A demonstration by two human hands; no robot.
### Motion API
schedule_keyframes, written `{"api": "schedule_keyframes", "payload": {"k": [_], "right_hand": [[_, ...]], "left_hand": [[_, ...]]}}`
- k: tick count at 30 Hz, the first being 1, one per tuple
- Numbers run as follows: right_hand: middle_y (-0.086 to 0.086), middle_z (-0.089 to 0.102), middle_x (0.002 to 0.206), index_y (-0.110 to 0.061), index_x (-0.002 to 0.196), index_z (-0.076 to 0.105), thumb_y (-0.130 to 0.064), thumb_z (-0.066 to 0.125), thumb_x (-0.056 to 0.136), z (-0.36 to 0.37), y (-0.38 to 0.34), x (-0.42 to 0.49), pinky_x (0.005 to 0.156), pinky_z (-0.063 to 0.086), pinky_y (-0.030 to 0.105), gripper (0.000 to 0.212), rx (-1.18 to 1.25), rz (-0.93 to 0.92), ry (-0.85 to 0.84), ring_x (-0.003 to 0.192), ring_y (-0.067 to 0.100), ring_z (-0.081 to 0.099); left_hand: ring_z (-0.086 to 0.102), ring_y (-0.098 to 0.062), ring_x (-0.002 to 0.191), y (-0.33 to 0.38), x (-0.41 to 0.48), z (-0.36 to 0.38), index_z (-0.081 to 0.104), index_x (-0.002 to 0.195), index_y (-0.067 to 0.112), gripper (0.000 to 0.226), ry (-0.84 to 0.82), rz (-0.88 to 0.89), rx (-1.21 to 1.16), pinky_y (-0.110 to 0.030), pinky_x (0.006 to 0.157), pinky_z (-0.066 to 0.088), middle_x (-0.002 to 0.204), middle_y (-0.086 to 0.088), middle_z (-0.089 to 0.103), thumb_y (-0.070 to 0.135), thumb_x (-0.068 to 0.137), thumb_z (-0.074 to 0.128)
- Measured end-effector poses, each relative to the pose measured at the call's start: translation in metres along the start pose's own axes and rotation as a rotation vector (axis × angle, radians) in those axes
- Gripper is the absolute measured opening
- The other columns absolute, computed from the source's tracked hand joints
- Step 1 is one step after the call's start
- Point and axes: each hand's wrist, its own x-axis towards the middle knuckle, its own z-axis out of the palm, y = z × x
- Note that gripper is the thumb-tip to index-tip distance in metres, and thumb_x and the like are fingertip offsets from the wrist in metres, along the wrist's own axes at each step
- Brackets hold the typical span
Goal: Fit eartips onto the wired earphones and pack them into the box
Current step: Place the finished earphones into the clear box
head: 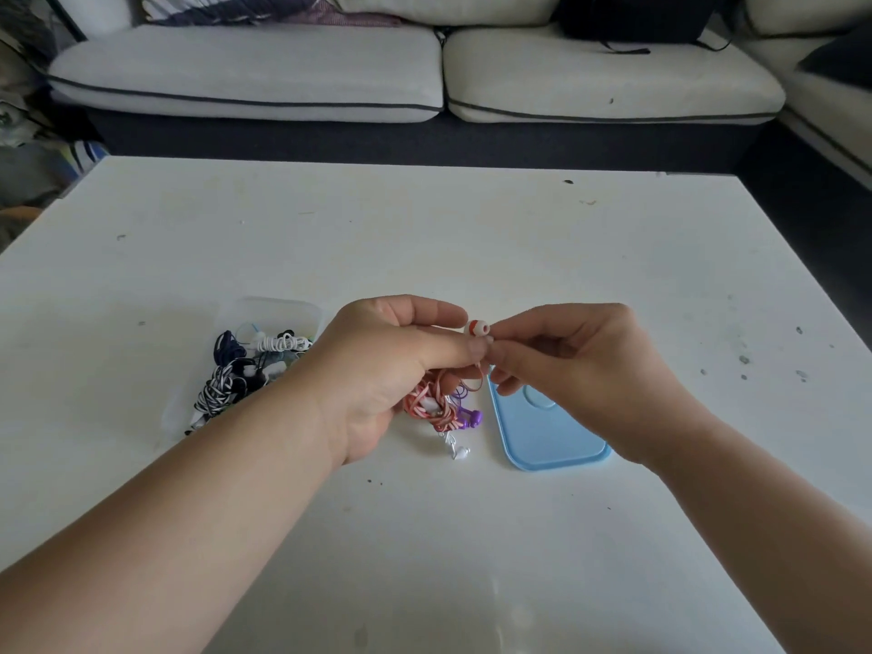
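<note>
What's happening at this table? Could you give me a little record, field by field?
Place: white table, sofa behind
Left hand: pinches red-and-white earbud; red cable hangs below
Right hand: pinches the same earbud from the other side
Box: clear, open, left of hands, holds coiled earphones
Lid: blue, flat on table beneath right hand
Loose: purple earphones beside lid

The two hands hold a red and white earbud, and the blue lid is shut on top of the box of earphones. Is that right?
Not quite. The head view shows the blue lid lying on the table, off the box and to its right. The left hand and right hand do hold the red and white earbud.
</note>
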Motion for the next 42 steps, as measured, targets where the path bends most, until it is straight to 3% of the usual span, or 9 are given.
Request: {"api": "schedule_keyframes", "payload": {"k": [3, 9, 18, 22, 25, 28, 33, 37, 42], "right_hand": [[0.011, 0.078, 0.08, -0.006, 0.096, 0.08, 0.002, 0.071, 0.09, -0.001, -0.001, 0.001, 0.068, 0.057, 0.025, 0.013, 0.174, 0.049, -0.025, 0.07, 0.024, 0.072], [0.02, 0.077, 0.089, -0.004, 0.106, 0.078, -0.003, 0.069, 0.092, -0.002, 0.001, 0.004, 0.076, 0.059, 0.039, 0.016, 0.244, 0.073, -0.034, 0.079, 0.032, 0.072], [0.011, 0.077, 0.079, -0.008, 0.102, 0.078, -0.003, 0.067, 0.095, 0.01, 0.002, 0.004, 0.072, 0.062, 0.035, 0.014, 0.157, 0.066, -0.026, 0.069, 0.026, 0.072], [0.014, 0.078, 0.087, -0.007, 0.116, 0.074, -0.008, 0.069, 0.095, 0.018, 0.001, 0.006, 0.075, 0.06, 0.037, 0.022, 0.226, 0.107, -0.031, 0.077, 0.03, 0.073], [0.014, 0.076, 0.112, -0.009, 0.134, 0.062, -0.018, 0.077, 0.089, 0.025, 0.0, 0.008, 0.089, 0.057, 0.038, 0.048, 0.371, 0.24, -0.212, 0.106, 0.031, 0.073], [0.002, 0.073, 0.125, -0.016, 0.133, 0.063, -0.013, 0.075, 0.084, 0.043, 0.002, 0.003, 0.097, 0.054, 0.029, 0.05, 0.298, 0.28, -0.478, 0.12, 0.019, 0.068], [0.019, 0.074, 0.109, -0.002, 0.112, 0.072, -0.007, 0.076, 0.09, 0.076, 0.003, 0.004, 0.087, 0.061, 0.037, 0.023, 0.308, 0.369, -0.396, 0.097, 0.033, 0.073], [0.017, 0.069, 0.088, 0.001, 0.104, 0.074, -0.017, 0.081, 0.082, 0.084, -0.002, 0.013, 0.072, 0.059, 0.033, 0.03, 0.352, 0.43, -0.285, 0.077, 0.028, 0.067], [0.014, 0.067, 0.082, 0.002, 0.103, 0.074, -0.012, 0.084, 0.081, 0.097, 0.0, 0.024, 0.07, 0.056, 0.035, 0.028, 0.329, 0.389, -0.154, 0.072, 0.027, 0.064]], "left_hand": [[0.075, -0.022, 0.072, 0.002, -0.001, 0.0, 0.072, 0.11, 0.005, 0.04, -0.014, 0.01, -0.034, -0.028, 0.062, 0.051, 0.092, -0.015, 0.079, 0.001, 0.073, 0.084], [0.074, -0.019, 0.069, 0.002, 0.0, 0.0, 0.072, 0.111, 0.005, 0.036, -0.008, 0.011, -0.071, -0.028, 0.062, 0.051, 0.089, -0.01, 0.078, 0.001, 0.077, 0.083], [0.077, -0.021, 0.07, -0.001, -0.002, -0.004, 0.072, 0.106, 0.004, 0.029, 0.02, 0.014, -0.063, -0.027, 0.062, 0.054, 0.092, -0.016, 0.079, -0.006, 0.08, 0.079], [0.076, -0.025, 0.077, -0.001, -0.003, -0.011, 0.073, 0.107, 0.005, 0.032, 0.031, 0.034, -0.085, -0.038, 0.077, 0.055, 0.1, -0.02, 0.078, -0.001, 0.077, 0.082], [0.073, -0.022, 0.07, 0.003, -0.005, -0.019, 0.074, 0.107, 0.009, 0.035, 0.057, 0.044, -0.109, -0.028, 0.066, 0.055, 0.093, -0.016, 0.079, 0.005, 0.074, 0.085], [0.068, -0.018, 0.059, 0.009, -0.009, -0.027, 0.07, 0.115, 0.003, 0.036, 0.071, 0.064, -0.16, -0.023, 0.052, 0.051, 0.09, -0.018, 0.078, 0.003, 0.081, 0.082], [0.074, -0.025, 0.071, 0.011, -0.011, -0.046, 0.072, 0.109, 0.002, 0.029, 0.177, 0.182, -0.101, -0.03, 0.066, 0.063, 0.092, -0.02, 0.078, -0.001, 0.082, 0.082], [0.075, -0.013, 0.071, 0.006, -0.007, -0.076, 0.079, 0.097, 0.017, 0.017, 0.296, 0.337, 0.319, -0.022, 0.065, 0.06, 0.084, -0.003, 0.079, 0.008, 0.083, 0.084], [0.073, -0.016, 0.076, -0.007, -0.009, -0.096, 0.08, 0.098, 0.025, 0.015, 0.268, 0.299, 0.491, -0.027, 0.066, 0.06, 0.087, 0.003, 0.077, 0.013, 0.092, 0.075]]}}
